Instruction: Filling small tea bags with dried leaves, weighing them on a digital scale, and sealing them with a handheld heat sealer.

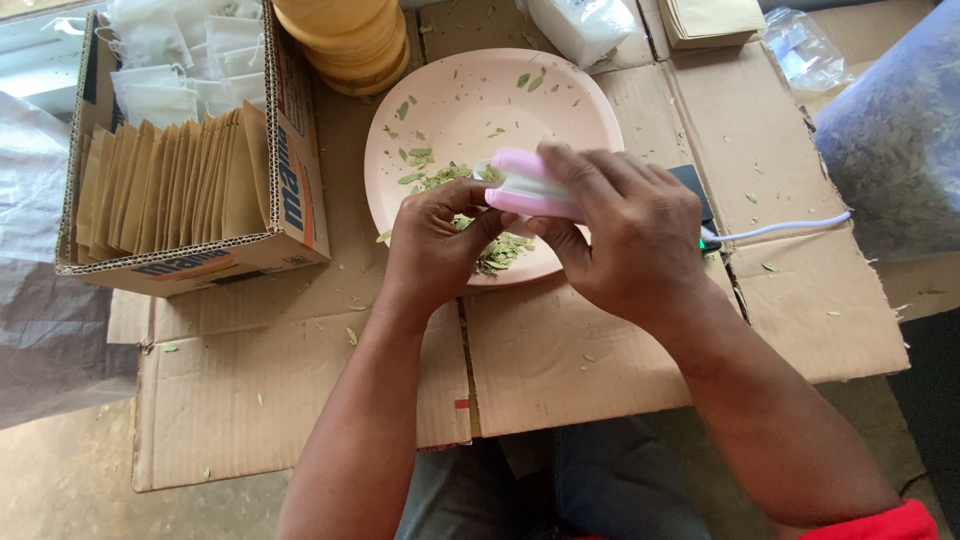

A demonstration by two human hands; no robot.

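Note:
My right hand grips a small pink and white handheld device over a pink plate. A white cable runs from under my right hand to the right. My left hand is closed beside the device's tip, fingers pinched on something too small to make out. Dried green leaves lie in a small heap on the plate under both hands, with more bits scattered across it.
A cardboard box at left holds brown paper envelopes and white sachets. Stacked tan discs sit behind the plate. Flattened cardboard covers the surface. A clear bag of dried leaves lies at right.

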